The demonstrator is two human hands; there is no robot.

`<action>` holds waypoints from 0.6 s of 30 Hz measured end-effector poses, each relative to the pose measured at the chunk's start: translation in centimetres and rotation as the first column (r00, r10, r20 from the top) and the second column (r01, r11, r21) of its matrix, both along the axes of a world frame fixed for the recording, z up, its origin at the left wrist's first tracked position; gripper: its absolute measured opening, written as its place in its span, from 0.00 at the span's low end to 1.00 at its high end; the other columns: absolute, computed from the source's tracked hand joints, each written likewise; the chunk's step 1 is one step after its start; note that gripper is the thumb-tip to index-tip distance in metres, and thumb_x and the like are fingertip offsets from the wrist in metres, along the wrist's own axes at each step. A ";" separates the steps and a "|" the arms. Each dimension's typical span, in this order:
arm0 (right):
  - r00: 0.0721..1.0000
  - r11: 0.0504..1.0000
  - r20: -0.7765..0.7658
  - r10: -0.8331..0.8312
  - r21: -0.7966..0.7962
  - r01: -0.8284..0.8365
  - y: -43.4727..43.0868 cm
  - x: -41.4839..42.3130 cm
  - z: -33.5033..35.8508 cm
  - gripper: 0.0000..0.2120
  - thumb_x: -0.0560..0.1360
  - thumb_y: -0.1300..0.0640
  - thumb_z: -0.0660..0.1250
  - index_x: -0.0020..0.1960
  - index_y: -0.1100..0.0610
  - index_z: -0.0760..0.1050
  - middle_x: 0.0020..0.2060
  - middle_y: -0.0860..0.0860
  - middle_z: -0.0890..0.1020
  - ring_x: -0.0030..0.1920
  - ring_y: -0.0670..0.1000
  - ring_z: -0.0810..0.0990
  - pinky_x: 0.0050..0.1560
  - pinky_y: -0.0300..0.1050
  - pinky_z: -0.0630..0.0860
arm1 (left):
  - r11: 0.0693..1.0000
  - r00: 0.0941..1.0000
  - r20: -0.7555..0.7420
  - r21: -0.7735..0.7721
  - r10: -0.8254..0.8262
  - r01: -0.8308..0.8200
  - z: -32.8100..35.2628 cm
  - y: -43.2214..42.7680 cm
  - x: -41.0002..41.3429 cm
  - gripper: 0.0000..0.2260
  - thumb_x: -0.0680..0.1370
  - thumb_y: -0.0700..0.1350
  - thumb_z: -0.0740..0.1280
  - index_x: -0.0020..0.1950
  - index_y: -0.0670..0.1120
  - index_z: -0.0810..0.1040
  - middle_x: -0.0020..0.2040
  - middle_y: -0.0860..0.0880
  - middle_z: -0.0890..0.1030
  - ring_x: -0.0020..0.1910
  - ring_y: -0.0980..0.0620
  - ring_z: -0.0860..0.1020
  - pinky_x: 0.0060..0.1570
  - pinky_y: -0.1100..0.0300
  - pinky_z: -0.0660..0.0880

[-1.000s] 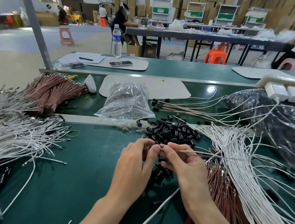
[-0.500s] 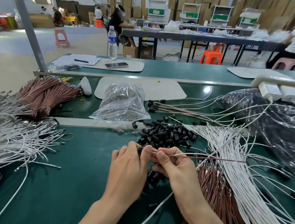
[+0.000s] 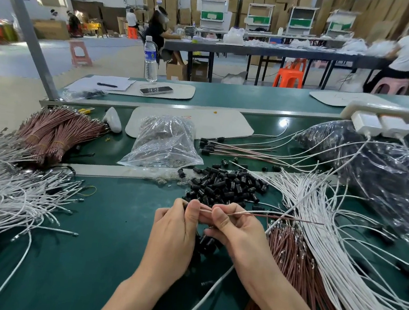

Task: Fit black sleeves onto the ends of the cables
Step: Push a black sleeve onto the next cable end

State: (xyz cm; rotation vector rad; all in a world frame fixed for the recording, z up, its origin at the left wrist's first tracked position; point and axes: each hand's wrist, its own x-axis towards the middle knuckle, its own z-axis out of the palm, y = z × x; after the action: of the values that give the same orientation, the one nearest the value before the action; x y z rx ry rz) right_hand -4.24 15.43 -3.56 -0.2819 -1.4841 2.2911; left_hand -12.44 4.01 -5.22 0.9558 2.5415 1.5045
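I'm mid-fit, my left hand [image 3: 174, 230] pinching a black sleeve [image 3: 185, 204] (mostly hidden), my right hand [image 3: 235, 232] pinching the cable [image 3: 268, 215] end just before the sleeve pile [image 3: 225, 185]; next I should push it home.

A green surface [image 3: 111, 246] is seen, with a pile of black sleeves [image 3: 228, 185] heaped near its middle. Left of the pile, loose white cables [image 3: 10, 196] are spread, and tied brown bundles [image 3: 55, 132] are laid behind those. A clear plastic bag [image 3: 166, 145] is set just behind and left of the pile, and sleeved cables [image 3: 237, 151] are laid behind it. To its right, further white strands [image 3: 329, 233] are fanned beside brown cables [image 3: 295, 262].
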 end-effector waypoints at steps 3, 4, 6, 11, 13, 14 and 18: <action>0.999 0.999 -0.013 -0.042 -0.026 0.042 -0.1 0.1 0.3 0.12 0.74 0.53 0.71 0.52 0.60 0.81 0.52 0.58 0.87 0.55 0.57 0.86 0.45 0.39 0.82 | 0.990 0.999 0.013 0.135 0.035 -0.036 0.3 0.0 -0.1 0.22 0.81 0.68 0.46 0.43 0.56 0.71 0.42 0.61 0.79 0.47 0.57 0.73 0.45 0.60 0.69; 0.997 0.997 -0.014 -0.071 -0.025 0.071 -0.1 0.2 0.4 0.11 0.73 0.52 0.72 0.51 0.57 0.84 0.51 0.58 0.87 0.54 0.56 0.86 0.45 0.39 0.82 | 0.974 0.998 0.039 0.215 0.058 -0.065 0.5 0.0 -0.2 0.22 0.81 0.68 0.49 0.43 0.54 0.71 0.39 0.57 0.79 0.41 0.55 0.73 0.40 0.59 0.70; 0.989 0.989 -0.010 -0.144 -0.016 0.144 0.1 0.5 0.8 0.11 0.71 0.50 0.72 0.52 0.51 0.86 0.50 0.56 0.88 0.53 0.54 0.87 0.44 0.39 0.82 | 0.916 0.987 0.129 0.376 0.100 -0.142 0.9 -0.4 -0.6 0.24 0.82 0.66 0.55 0.42 0.47 0.72 0.34 0.54 0.75 0.34 0.56 0.71 0.36 0.65 0.70; 0.965 0.965 -0.012 -0.261 -0.028 0.261 0.8 1.1 1.5 0.14 0.68 0.48 0.74 0.52 0.50 0.87 0.49 0.56 0.88 0.51 0.53 0.87 0.42 0.38 0.82 | 0.797 0.931 0.364 0.558 0.017 -0.233 1.8 -1.5 -1.7 0.19 0.78 0.59 0.66 0.39 0.44 0.76 0.35 0.51 0.76 0.37 0.53 0.74 0.49 0.57 0.73; 0.956 0.955 -0.020 -0.293 -0.049 0.291 1.1 1.3 1.9 0.13 0.69 0.49 0.73 0.52 0.51 0.87 0.49 0.57 0.88 0.51 0.54 0.87 0.41 0.39 0.82 | 0.724 0.871 0.486 0.627 -0.076 -0.287 2.3 -2.2 -2.1 0.13 0.74 0.56 0.69 0.39 0.47 0.78 0.35 0.51 0.78 0.35 0.54 0.74 0.49 0.53 0.72; 0.951 0.950 -0.022 -0.309 -0.062 0.307 1.3 1.5 2.1 0.12 0.70 0.50 0.73 0.52 0.51 0.87 0.49 0.57 0.88 0.50 0.54 0.87 0.40 0.39 0.82 | 0.689 0.839 0.532 0.652 -0.117 -0.317 2.6 -2.7 -2.3 0.11 0.73 0.55 0.70 0.40 0.47 0.79 0.35 0.51 0.78 0.34 0.54 0.75 0.48 0.53 0.73; 0.936 0.936 -0.030 -0.352 -0.016 0.351 2.4 2.3 3.3 0.09 0.71 0.53 0.72 0.49 0.52 0.87 0.48 0.56 0.88 0.47 0.52 0.87 0.38 0.39 0.82 | 0.627 0.778 0.595 0.689 -0.201 -0.365 3.5 -5.1 -3.5 0.07 0.73 0.49 0.71 0.44 0.46 0.84 0.37 0.50 0.81 0.34 0.56 0.78 0.41 0.59 0.80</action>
State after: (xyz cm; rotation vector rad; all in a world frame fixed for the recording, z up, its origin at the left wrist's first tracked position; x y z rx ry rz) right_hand -1.96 17.80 -0.29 -0.4707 -1.2859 2.0071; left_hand -15.91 -1.07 -1.68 0.1947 1.4181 2.5009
